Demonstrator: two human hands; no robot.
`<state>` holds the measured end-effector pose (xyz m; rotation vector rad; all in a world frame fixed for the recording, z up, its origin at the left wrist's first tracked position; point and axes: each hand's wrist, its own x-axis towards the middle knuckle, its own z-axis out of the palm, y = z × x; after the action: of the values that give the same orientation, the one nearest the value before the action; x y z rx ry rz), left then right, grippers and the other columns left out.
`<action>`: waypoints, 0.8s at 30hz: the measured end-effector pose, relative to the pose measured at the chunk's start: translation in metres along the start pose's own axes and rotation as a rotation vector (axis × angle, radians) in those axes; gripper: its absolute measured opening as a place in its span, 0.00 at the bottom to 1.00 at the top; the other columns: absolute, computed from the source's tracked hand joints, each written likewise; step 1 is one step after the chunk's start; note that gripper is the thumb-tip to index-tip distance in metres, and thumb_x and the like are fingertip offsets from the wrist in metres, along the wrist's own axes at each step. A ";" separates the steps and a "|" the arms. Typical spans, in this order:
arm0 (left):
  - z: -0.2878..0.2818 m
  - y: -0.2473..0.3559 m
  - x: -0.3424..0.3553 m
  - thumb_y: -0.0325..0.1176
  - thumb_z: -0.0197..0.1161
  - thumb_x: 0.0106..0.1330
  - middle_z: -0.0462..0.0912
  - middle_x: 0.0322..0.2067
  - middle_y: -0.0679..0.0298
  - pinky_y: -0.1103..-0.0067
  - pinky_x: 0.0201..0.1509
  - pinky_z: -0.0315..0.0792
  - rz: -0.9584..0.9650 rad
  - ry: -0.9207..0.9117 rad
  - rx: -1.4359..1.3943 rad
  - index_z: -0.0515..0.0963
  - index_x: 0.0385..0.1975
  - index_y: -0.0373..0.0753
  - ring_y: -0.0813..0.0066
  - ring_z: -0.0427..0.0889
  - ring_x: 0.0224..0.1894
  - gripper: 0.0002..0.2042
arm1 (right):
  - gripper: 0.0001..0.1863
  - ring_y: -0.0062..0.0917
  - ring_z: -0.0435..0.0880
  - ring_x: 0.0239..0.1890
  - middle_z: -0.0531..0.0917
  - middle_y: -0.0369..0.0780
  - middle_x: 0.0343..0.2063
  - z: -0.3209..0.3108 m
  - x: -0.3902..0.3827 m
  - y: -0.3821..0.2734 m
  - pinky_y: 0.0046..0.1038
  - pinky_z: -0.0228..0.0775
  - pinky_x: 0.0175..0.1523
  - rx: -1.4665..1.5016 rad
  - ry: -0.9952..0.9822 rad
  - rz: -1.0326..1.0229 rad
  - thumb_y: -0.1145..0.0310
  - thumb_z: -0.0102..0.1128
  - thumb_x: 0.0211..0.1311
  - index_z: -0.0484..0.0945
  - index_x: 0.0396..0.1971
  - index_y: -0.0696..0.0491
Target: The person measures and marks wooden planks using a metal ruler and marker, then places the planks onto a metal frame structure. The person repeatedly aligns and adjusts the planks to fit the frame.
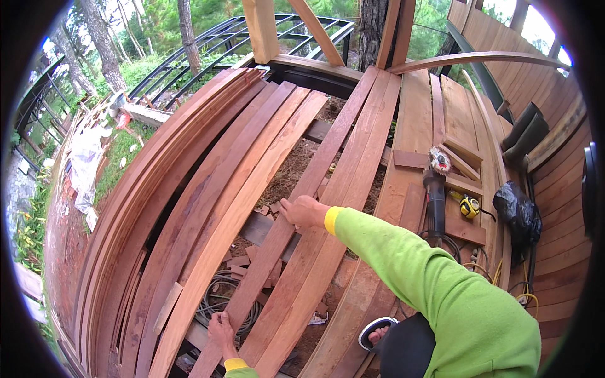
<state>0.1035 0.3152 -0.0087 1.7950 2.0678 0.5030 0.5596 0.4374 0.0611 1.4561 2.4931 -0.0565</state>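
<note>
A long reddish-brown wooden plank (265, 258) runs from the lower left up toward the far posts, across dark crosswise joists. My right hand (304, 212) reaches over its middle, fingers bent around the left edge. Lower down, my left hand (222, 332) holds the same plank near its close end, thumb and fingers at the edge. Two more planks (315, 258) lie side by side just right of it. To the left, past an open gap, a lighter plank (242, 208) lies beside several darker ones.
Through the gaps show a coiled cable (211, 299), wood offcuts (239, 264) and bare soil. An angle grinder (435, 195), a yellow tape measure (468, 206) and a black plastic bag (518, 211) are at right, with black boots (524, 132) by the wall. Stacked boards (151, 170) curve along the left.
</note>
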 end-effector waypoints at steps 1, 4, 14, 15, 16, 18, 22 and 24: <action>-0.001 0.001 0.000 0.49 0.58 0.62 0.81 0.26 0.55 0.62 0.40 0.69 0.001 -0.004 -0.005 0.79 0.29 0.40 0.54 0.79 0.33 0.17 | 0.42 0.37 0.84 0.42 0.66 0.55 0.60 -0.002 -0.001 0.000 0.33 0.77 0.41 0.014 0.006 0.003 0.59 0.66 0.49 0.59 0.61 0.66; -0.002 0.000 0.001 0.49 0.58 0.62 0.81 0.26 0.55 0.63 0.40 0.69 0.002 -0.014 -0.016 0.79 0.30 0.39 0.54 0.79 0.32 0.17 | 0.36 0.39 0.84 0.42 0.66 0.56 0.60 -0.010 -0.004 -0.003 0.33 0.77 0.42 0.058 -0.022 0.013 0.64 0.62 0.52 0.62 0.60 0.64; -0.004 0.001 0.000 0.49 0.58 0.62 0.81 0.26 0.54 0.63 0.39 0.70 0.007 -0.052 -0.021 0.80 0.31 0.39 0.54 0.80 0.33 0.17 | 0.41 0.39 0.84 0.41 0.68 0.54 0.57 0.000 0.000 -0.001 0.34 0.77 0.41 0.050 -0.025 0.023 0.58 0.65 0.51 0.60 0.60 0.66; -0.004 0.003 -0.001 0.49 0.58 0.62 0.81 0.26 0.54 0.63 0.38 0.70 0.022 -0.052 -0.027 0.80 0.31 0.39 0.54 0.80 0.32 0.17 | 0.44 0.39 0.84 0.41 0.65 0.56 0.59 0.000 0.000 0.000 0.34 0.77 0.42 0.055 -0.051 0.013 0.55 0.68 0.49 0.59 0.59 0.68; -0.005 0.002 -0.002 0.49 0.58 0.62 0.81 0.26 0.54 0.63 0.38 0.70 0.022 -0.047 -0.023 0.80 0.31 0.39 0.54 0.80 0.32 0.17 | 0.44 0.39 0.83 0.42 0.65 0.56 0.59 -0.007 0.000 -0.002 0.35 0.77 0.43 0.095 -0.070 0.019 0.54 0.67 0.49 0.59 0.59 0.68; -0.007 0.000 -0.004 0.49 0.58 0.62 0.81 0.26 0.54 0.63 0.37 0.70 0.023 -0.038 -0.015 0.80 0.32 0.39 0.54 0.80 0.32 0.17 | 0.46 0.40 0.83 0.44 0.64 0.57 0.60 -0.020 -0.002 -0.006 0.35 0.76 0.45 0.175 -0.109 0.032 0.50 0.66 0.50 0.59 0.59 0.68; -0.003 -0.001 -0.004 0.49 0.58 0.63 0.81 0.26 0.54 0.63 0.37 0.70 0.038 -0.036 -0.030 0.80 0.31 0.39 0.53 0.79 0.31 0.17 | 0.46 0.40 0.82 0.46 0.65 0.57 0.59 -0.017 -0.006 -0.009 0.36 0.75 0.47 0.177 -0.093 0.076 0.46 0.63 0.52 0.59 0.60 0.68; -0.002 -0.001 -0.004 0.48 0.58 0.63 0.80 0.25 0.54 0.63 0.37 0.70 0.042 -0.032 -0.030 0.80 0.31 0.39 0.53 0.79 0.31 0.17 | 0.46 0.40 0.82 0.46 0.65 0.57 0.59 -0.015 -0.006 -0.009 0.36 0.75 0.47 0.168 -0.078 0.080 0.46 0.63 0.52 0.59 0.60 0.68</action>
<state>0.1020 0.3113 -0.0077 1.8209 1.9943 0.5109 0.5516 0.4306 0.0762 1.5846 2.4148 -0.3094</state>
